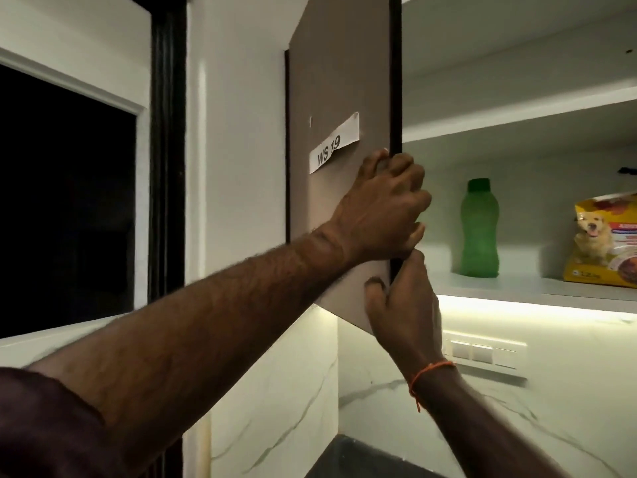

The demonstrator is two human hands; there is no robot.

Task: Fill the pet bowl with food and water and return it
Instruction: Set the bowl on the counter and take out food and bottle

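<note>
left hand (382, 215): arm raised from lower left, forearm bare, dark sleeve at the shoulder; fingers curled round the dark free edge of the cabinet door (339, 91), thumb side on the door's outer face, gripping it at mid height.

right hand (403, 305): raised from lower right, directly below the left hand and touching it; thumb pressed on the door's outer face near the lower corner, fingers wrapped behind the edge, clamped on the same door. orange thread (427, 372) tied round the wrist.

cabinet door: brown-grey panel, swung open, upright. paper label (332, 144) stuck on it aslant, printed "ws 19", lower right part hidden by the left hand.

lower shelf (517, 288) of the open cabinet: green bottle (479, 227) with green cap, upright, left of centre; yellow dog food bag (606, 239) at right, well apart from the bottle, cut by the frame edge. bag shows a picture of a golden dog and a red panel of print too blurred to read.

pet bowl: not in view.

below the cabinet: lit strip under the shelf, white marbled wall, row of switches (482, 353).

left of the door: dark window (65, 208).
</note>
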